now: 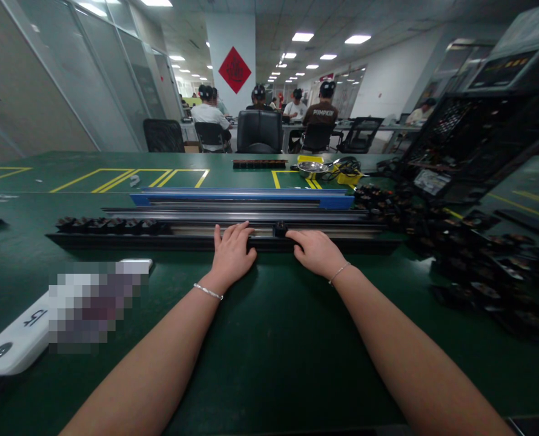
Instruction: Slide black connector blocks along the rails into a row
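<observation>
A long black channel rail [197, 243] lies crosswise on the green table. My left hand [232, 257] rests flat over the rail, its fingers stretched out and its thumb apart. A small black block [280, 229] sits in the channel between my hands. My right hand [318, 253] is at the block's right side, its index finger reaching to it and its thumb apart below. Its other fingers are partly hidden. Several similar black pieces [108, 226] stand in a row in the rail's left end.
Behind the rail lie another dark rail [233, 214] and a blue bar [242, 195]. Many loose black parts [482, 260] are heaped at right, below a dark machine frame [460, 133]. A white device [19, 330] lies at left. Farther back are a metal bowl [312, 169] and seated people.
</observation>
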`<state>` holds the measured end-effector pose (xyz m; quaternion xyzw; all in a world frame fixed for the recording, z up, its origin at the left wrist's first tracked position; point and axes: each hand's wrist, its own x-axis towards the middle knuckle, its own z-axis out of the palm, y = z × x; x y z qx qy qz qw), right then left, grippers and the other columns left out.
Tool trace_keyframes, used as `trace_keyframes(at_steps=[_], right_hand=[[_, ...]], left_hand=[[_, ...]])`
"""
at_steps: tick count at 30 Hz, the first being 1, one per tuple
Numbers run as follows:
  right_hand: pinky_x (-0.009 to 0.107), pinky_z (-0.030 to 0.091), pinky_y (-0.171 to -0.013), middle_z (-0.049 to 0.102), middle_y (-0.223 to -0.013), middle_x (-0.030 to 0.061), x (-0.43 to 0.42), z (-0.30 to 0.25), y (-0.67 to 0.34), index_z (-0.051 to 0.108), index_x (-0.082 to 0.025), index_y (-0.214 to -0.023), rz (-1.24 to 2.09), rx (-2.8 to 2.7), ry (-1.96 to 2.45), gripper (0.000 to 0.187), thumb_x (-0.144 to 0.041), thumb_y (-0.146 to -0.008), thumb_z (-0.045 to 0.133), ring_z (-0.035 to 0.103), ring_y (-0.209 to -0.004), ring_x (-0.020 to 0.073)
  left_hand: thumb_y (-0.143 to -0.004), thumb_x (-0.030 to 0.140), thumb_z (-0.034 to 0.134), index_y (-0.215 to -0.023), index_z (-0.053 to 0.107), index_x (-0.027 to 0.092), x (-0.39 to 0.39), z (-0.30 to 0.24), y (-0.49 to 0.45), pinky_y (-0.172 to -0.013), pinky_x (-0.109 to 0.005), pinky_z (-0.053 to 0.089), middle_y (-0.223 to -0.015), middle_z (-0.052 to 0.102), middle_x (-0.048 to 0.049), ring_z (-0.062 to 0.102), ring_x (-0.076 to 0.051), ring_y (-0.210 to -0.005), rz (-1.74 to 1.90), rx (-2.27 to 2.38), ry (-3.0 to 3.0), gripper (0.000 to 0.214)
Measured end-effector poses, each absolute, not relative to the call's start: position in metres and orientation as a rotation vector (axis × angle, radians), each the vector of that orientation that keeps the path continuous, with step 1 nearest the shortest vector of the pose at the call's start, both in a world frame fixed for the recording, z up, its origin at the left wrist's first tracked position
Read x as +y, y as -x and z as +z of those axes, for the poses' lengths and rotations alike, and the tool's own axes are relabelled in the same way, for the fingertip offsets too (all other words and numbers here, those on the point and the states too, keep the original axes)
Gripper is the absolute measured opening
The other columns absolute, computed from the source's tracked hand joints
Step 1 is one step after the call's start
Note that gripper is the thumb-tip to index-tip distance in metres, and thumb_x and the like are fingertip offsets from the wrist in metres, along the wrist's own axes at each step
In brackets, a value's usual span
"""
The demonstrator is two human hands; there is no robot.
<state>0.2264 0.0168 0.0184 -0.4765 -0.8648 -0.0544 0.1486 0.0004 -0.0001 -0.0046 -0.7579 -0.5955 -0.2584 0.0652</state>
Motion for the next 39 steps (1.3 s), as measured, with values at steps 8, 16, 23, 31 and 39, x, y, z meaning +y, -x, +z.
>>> trace_keyframes(at_steps=[8,16,23,31,39], right_hand=[[0.033,0.041,-0.095,0.067,-0.111,0.0078,0.018,0.018,-0.229,0.059,-0.019,-0.120,-0.142,-2.483,1.359,0.039,-0.015,-0.084,0.044,0.059,-0.105,0.0197],[0.032,0.043,-0.093,0.068,-0.110,0.0067,0.017,0.021,-0.236,0.062,-0.021,-0.116,-0.145,-2.467,1.367,0.035,-0.017,-0.084,0.047,0.060,-0.103,0.0194],[0.033,0.043,-0.092,0.067,-0.111,0.0073,0.017,0.023,-0.235,0.062,-0.020,-0.115,-0.125,-2.465,1.371,0.034,-0.019,-0.085,0.047,0.060,-0.102,0.0201],[0.031,0.044,-0.090,0.067,-0.110,0.0071,0.018,0.021,-0.237,0.063,-0.019,-0.112,-0.138,-2.437,1.351,0.032,-0.019,-0.085,0.046,0.061,-0.099,0.0193],[0.030,0.043,-0.088,0.068,-0.106,0.0061,0.018,0.022,-0.240,0.063,-0.020,-0.110,-0.156,-2.437,1.365,0.031,-0.020,-0.085,0.046,0.061,-0.096,0.0185]], left_hand=[[-0.080,0.028,0.050,-0.120,0.055,0.025,0.001,-0.006,0.000,-0.115,-0.058,0.004,-0.139,0.051,-0.0044,0.042,-0.027,-0.129,-0.791,-1.781,2.283,0.041],[-0.081,0.029,0.049,-0.121,0.055,0.026,0.000,-0.004,0.000,-0.115,-0.058,0.004,-0.141,0.050,-0.0039,0.041,-0.026,-0.130,-0.762,-1.810,2.294,0.040],[-0.081,0.028,0.049,-0.121,0.055,0.026,0.000,-0.005,0.000,-0.115,-0.058,0.005,-0.140,0.050,-0.0050,0.042,-0.027,-0.129,-0.779,-1.793,2.299,0.040],[-0.081,0.027,0.049,-0.120,0.055,0.026,0.000,-0.004,0.000,-0.116,-0.058,0.005,-0.140,0.051,-0.0041,0.042,-0.027,-0.129,-0.776,-1.803,2.294,0.040],[-0.081,0.028,0.049,-0.118,0.056,0.026,0.000,-0.004,0.000,-0.115,-0.058,0.005,-0.140,0.051,-0.0046,0.042,-0.027,-0.129,-0.780,-1.800,2.302,0.038]])
